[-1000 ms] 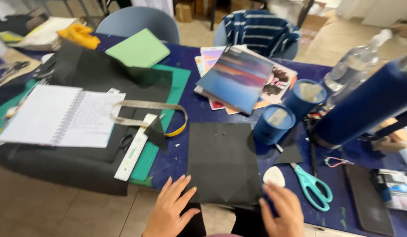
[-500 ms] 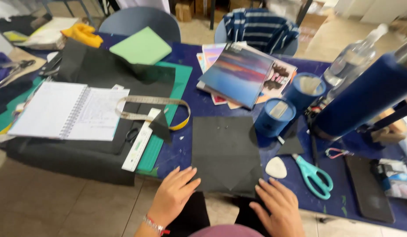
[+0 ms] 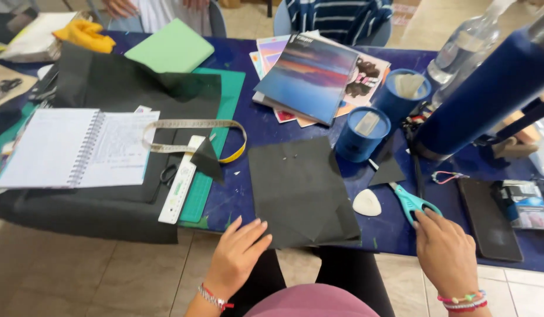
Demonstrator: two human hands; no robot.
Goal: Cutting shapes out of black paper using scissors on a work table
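Note:
A black sheet of fabric (image 3: 298,188) lies flat at the near edge of the blue table (image 3: 254,126). My left hand (image 3: 237,255) rests on the sheet's near left corner, fingers apart, holding nothing. My right hand (image 3: 445,249) is to the right of the sheet, its fingertips at the teal handles of the scissors (image 3: 410,199), fingers spread. A white piece of tailor's chalk (image 3: 366,202) sits between the sheet and the scissors. A small black triangular scrap (image 3: 388,171) lies just above the scissors.
Two blue cylinders (image 3: 361,134) and a big blue roll (image 3: 489,88) stand right. A phone (image 3: 489,217), magazines (image 3: 313,76), notebook (image 3: 78,147), tape measure (image 3: 193,126), ruler (image 3: 181,188), green mat (image 3: 216,147) and a plastic bottle (image 3: 460,47) surround. Another person (image 3: 336,14) sits across.
My right hand has moved off the black sheet to the right, reaching the scissors' handles. My left hand stays at the sheet's near left corner.

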